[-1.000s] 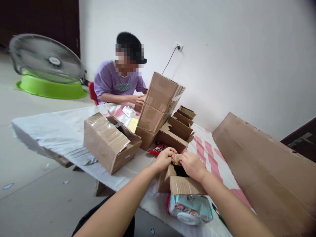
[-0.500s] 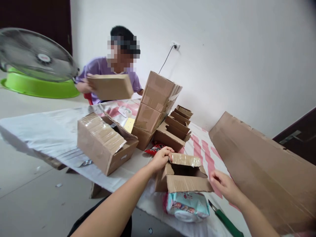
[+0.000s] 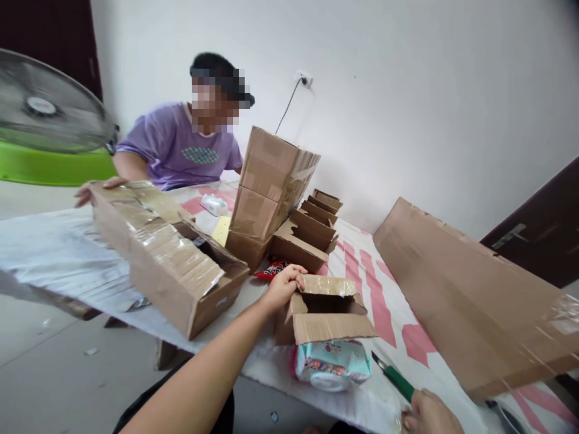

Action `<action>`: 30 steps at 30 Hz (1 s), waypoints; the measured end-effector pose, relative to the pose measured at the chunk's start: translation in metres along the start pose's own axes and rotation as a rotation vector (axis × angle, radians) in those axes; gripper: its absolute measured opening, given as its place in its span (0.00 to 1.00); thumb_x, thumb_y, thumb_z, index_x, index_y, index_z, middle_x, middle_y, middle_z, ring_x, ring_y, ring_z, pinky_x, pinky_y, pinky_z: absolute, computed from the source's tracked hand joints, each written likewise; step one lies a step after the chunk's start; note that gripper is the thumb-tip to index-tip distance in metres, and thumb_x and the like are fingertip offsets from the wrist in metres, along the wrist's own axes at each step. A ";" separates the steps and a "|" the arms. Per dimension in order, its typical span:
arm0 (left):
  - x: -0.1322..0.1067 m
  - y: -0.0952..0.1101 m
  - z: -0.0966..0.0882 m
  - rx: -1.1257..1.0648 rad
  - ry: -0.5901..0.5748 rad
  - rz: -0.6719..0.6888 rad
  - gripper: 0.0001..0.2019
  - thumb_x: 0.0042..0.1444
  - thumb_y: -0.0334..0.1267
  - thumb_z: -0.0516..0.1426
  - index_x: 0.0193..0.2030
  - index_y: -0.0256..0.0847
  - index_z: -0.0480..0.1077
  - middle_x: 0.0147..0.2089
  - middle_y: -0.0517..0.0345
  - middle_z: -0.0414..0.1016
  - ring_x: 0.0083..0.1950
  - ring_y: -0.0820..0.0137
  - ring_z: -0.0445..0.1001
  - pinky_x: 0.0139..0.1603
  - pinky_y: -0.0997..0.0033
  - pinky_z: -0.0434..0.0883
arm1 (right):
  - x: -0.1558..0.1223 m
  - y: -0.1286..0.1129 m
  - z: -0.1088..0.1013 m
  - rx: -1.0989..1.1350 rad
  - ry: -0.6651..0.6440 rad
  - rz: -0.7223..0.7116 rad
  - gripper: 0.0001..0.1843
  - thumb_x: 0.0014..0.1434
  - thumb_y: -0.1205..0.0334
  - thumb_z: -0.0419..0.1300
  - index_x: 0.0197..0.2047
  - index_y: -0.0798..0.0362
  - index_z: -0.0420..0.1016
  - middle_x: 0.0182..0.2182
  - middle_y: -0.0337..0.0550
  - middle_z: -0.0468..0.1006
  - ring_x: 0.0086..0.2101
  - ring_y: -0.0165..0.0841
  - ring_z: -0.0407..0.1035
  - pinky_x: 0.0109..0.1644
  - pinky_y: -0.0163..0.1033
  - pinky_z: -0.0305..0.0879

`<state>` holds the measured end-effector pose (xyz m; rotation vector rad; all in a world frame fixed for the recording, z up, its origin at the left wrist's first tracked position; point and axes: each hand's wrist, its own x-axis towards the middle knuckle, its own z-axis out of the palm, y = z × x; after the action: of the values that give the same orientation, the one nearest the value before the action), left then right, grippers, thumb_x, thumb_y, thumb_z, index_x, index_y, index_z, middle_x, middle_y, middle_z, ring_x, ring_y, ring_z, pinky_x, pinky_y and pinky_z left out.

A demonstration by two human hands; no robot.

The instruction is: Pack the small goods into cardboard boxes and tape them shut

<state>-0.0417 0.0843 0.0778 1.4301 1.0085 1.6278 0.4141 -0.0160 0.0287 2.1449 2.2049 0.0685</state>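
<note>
The small open box (image 3: 332,327) sits on the table (image 3: 266,364), its mouth facing up and its near flap folded outward over a turquoise wipes packet (image 3: 332,364) just in front. At its far left corner is the left hand (image 3: 286,286) — fingers bent and nearly closed, holding the left end of the taped far flap. The right hand (image 3: 432,415), cut off by the lower edge of the view, covers the rear of the green-handled knife (image 3: 394,378), its fingers curled in; whether it has a firm hold I cannot tell. The blade points away, toward the right side of the wipes packet.

Just beyond the left hand lies a red packet (image 3: 270,269), partly hidden. Behind it are a row of open boxes (image 3: 301,244) and a tall taped carton (image 3: 274,193), which leans in this tilted view. To the left, a taped box (image 3: 169,280) stands on the table, and a co-worker's hand (image 3: 100,187) touches the far end of another carton (image 3: 131,208) against it; blur hides where the two meet. A white object (image 3: 214,205) lies between the co-worker and the tall carton.

At the right stands a big cardboard piece (image 3: 452,295) — long and plain. A fan (image 3: 49,105) is at far left.
</note>
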 end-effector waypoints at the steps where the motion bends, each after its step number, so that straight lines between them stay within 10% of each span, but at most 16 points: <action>1: 0.000 0.000 0.000 -0.002 0.002 0.001 0.11 0.36 0.23 0.48 0.17 0.38 0.68 0.42 0.54 0.69 0.47 0.65 0.69 0.55 0.62 0.63 | 0.001 0.000 -0.004 -0.001 0.018 -0.011 0.02 0.40 0.63 0.57 0.21 0.50 0.67 0.27 0.42 0.75 0.32 0.38 0.69 0.33 0.37 0.56; 8: 0.001 0.000 0.000 -0.019 0.000 0.007 0.11 0.35 0.23 0.49 0.17 0.38 0.69 0.42 0.54 0.70 0.46 0.65 0.70 0.54 0.63 0.64 | 0.030 -0.027 -0.064 0.183 0.098 -0.197 0.08 0.52 0.59 0.53 0.30 0.49 0.73 0.32 0.43 0.76 0.36 0.38 0.70 0.41 0.39 0.63; 15: 0.001 0.000 -0.001 -0.014 -0.009 0.001 0.12 0.36 0.22 0.48 0.17 0.38 0.70 0.42 0.55 0.70 0.48 0.65 0.69 0.55 0.63 0.64 | 0.074 -0.154 -0.168 0.440 0.325 -0.569 0.10 0.60 0.58 0.51 0.36 0.50 0.72 0.35 0.46 0.76 0.40 0.38 0.69 0.45 0.44 0.64; 21: 0.000 0.001 -0.001 -0.019 -0.020 0.007 0.12 0.37 0.21 0.49 0.17 0.37 0.70 0.42 0.55 0.70 0.47 0.65 0.70 0.53 0.64 0.65 | 0.117 -0.229 -0.157 0.582 0.084 -0.577 0.10 0.51 0.68 0.58 0.39 0.52 0.73 0.38 0.42 0.76 0.39 0.34 0.69 0.43 0.41 0.66; 30: 0.002 -0.001 -0.002 -0.027 -0.045 0.007 0.12 0.36 0.20 0.49 0.17 0.37 0.70 0.41 0.55 0.69 0.46 0.66 0.69 0.53 0.65 0.64 | 0.121 -0.241 -0.136 0.504 0.151 -0.606 0.09 0.47 0.72 0.61 0.34 0.52 0.73 0.32 0.40 0.73 0.37 0.34 0.67 0.45 0.42 0.63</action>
<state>-0.0435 0.0867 0.0775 1.4476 0.9539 1.6013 0.1599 0.0995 0.1441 1.5636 3.1249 -0.4065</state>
